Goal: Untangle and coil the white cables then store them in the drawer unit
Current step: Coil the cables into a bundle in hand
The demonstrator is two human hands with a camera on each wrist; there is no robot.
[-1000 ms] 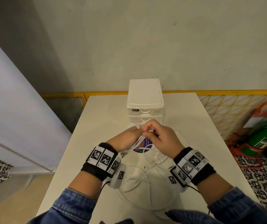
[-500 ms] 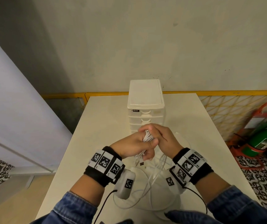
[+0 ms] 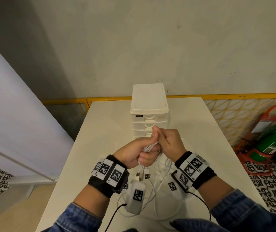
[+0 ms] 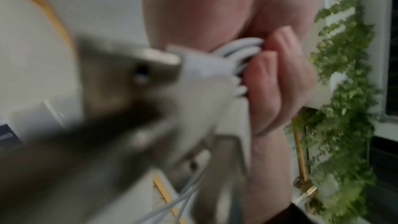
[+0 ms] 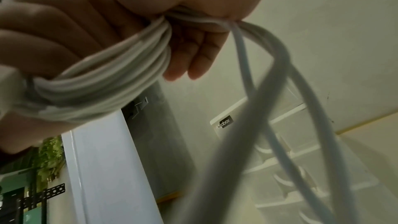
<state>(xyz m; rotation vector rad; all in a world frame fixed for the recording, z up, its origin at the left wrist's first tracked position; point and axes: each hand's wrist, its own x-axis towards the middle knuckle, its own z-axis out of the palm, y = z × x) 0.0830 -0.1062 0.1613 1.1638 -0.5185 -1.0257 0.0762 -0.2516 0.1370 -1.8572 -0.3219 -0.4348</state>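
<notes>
Nearest the camera, loose loops of white cable lie slack on the white table, running toward the person between the two wrists. Just above them, two USB plugs hang from the bottom of the left fist with their metal ends pointing down and toward the person. The left hand is closed around a bundle of coiled cable, fingers curled under it and thumb up; the strands lie side by side, their long axis slanting from low on the left to high on the right in the head view. The right wrist view shows the same turns packed together across the left fingers. The right hand presses against the left, its fingers curled and pinching the cable at the top of the bundle, and from that pinch further strands drop away toward the table. Both hands are held above the table surface. Behind them stands the white drawer unit, upright, its drawer fronts facing the person and all pushed in. To the far right, on the floor, sits a green fire extinguisher in a red stand.
</notes>
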